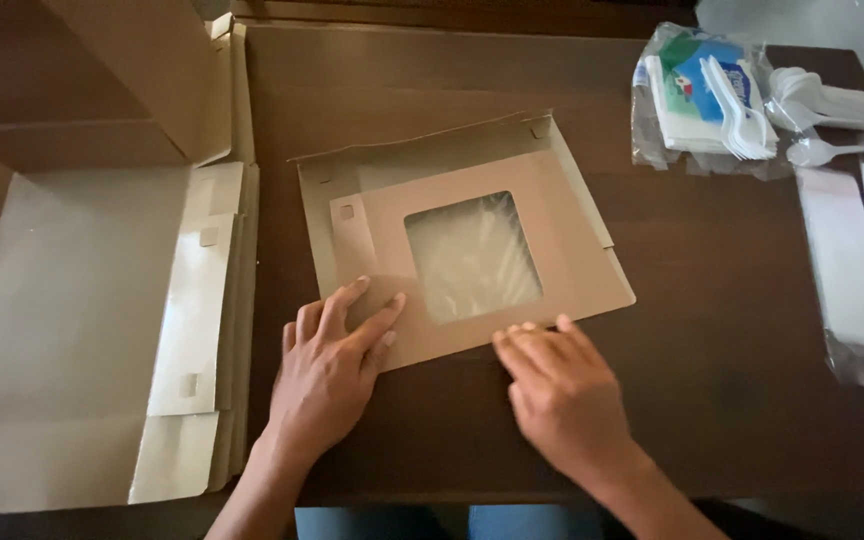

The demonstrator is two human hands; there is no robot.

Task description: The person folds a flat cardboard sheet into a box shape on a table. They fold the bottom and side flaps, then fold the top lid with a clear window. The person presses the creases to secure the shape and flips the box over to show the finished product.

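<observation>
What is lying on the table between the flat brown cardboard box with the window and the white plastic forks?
Only bare dark wooden table lies between the flat brown windowed cardboard box and the white plastic forks, as the head view shows.

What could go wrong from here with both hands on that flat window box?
1. The left hand and right hand press only the near edge of the flat window box; its far flaps already lift, so it may slide or fold off its creases.
2. Fingertips sit close to the clear window film; pressure there could dent or loosen it.
3. The stack of flat box blanks lies close on the left; a swinging flap could nudge it.
</observation>
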